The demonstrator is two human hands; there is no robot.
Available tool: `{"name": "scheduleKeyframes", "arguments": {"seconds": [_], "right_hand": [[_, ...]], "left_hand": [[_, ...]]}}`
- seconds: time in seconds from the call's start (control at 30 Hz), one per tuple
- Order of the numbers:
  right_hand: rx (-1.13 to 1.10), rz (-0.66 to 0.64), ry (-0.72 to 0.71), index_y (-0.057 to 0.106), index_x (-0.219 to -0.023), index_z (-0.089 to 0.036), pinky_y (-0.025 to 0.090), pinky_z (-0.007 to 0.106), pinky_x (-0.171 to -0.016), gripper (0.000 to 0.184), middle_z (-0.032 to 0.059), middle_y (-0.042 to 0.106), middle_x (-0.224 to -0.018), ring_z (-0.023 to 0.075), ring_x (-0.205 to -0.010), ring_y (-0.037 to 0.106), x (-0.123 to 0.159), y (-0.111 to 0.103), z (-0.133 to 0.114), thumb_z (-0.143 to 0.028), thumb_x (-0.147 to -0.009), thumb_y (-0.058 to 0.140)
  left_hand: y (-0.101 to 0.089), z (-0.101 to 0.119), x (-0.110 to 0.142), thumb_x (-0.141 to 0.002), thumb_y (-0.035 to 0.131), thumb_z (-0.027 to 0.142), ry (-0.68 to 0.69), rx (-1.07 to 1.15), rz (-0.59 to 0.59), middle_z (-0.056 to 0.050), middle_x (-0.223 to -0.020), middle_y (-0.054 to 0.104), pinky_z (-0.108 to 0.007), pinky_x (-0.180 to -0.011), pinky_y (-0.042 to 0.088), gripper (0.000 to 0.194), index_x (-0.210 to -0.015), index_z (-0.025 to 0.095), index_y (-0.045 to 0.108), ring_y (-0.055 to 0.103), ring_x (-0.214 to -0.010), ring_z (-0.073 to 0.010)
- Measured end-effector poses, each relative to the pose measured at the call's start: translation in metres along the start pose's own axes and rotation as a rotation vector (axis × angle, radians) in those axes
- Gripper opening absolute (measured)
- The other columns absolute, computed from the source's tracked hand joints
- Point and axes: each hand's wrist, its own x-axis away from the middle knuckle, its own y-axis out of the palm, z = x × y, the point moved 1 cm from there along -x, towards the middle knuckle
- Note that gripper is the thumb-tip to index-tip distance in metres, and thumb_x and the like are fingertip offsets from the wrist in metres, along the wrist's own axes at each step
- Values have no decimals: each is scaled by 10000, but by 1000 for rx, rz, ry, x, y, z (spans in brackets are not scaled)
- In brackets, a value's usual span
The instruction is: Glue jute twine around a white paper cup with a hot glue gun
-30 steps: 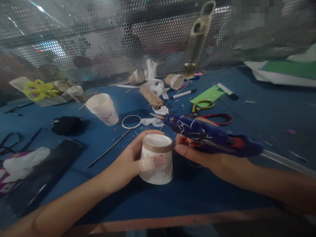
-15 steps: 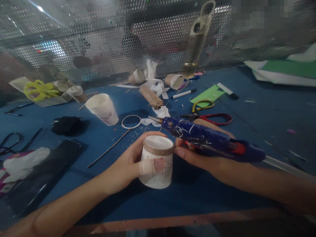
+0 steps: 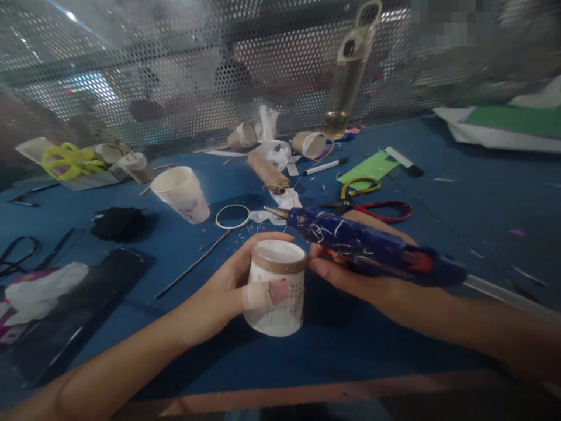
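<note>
My left hand (image 3: pixel 236 286) is wrapped round an upside-down white paper cup (image 3: pixel 276 318), its bandaged thumb across the printed side. Brown twine (image 3: pixel 280 266) circles the cup just below its raised end. In my right hand (image 3: pixel 342 275) is a blue glue gun (image 3: pixel 363 242), with a clear glue stick (image 3: pixel 504 292) poking out of its back. The metal nozzle points left, above and behind the cup. Some of my right fingers are hidden by the gun, and a fingertip is close to the cup's right side; whether it touches, I cannot tell.
Beyond my hands lie a twine roll (image 3: pixel 268 172), red-and-yellow-handled scissors (image 3: pixel 381 210), a white ring (image 3: pixel 232 216) and stacked paper cups (image 3: pixel 182 193). A black phone (image 3: pixel 79 316) rests at left. A tall bottle (image 3: pixel 346 82) stands before the perforated metal screen (image 3: pixel 184 76).
The cup in my left hand has shifted very slightly to the left. My right hand and the glue gun are almost unmoved.
</note>
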Motion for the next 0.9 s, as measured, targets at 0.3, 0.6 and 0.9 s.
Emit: {"name": "scheduleKeyframes", "arguments": {"seconds": [0.3,0.6,0.9], "right_hand": [[-13,70,-18,580,-763,-260,502,286,-561,262,-49,623,-719,138,-617,600,-2,4,-5,-270,-845,829],[46,-20,9,590,-834,-267,474,265,-546,238,-56,637,-716,128,-622,598,3,-2,-5,-361,-938,782],[4,118,-61,663,-858,-278,530,299,-638,193,-64,672,-799,134,-662,637,-2,3,5,-309,-872,853]], "left_hand": [[-1,-3,2,-868,833,415,5,53,11,-64,-1237,710,-439,-896,560,510,-1315,340,598,681,-1104,-304],[2,2,7,-891,828,419,-8,20,-52,-40,-1208,669,-387,-876,540,485,-1301,360,575,649,-1100,-272],[3,1,1,-924,826,299,46,15,-23,-1,-1282,690,-328,-1004,515,525,-1393,406,614,634,-1189,-210]]}}
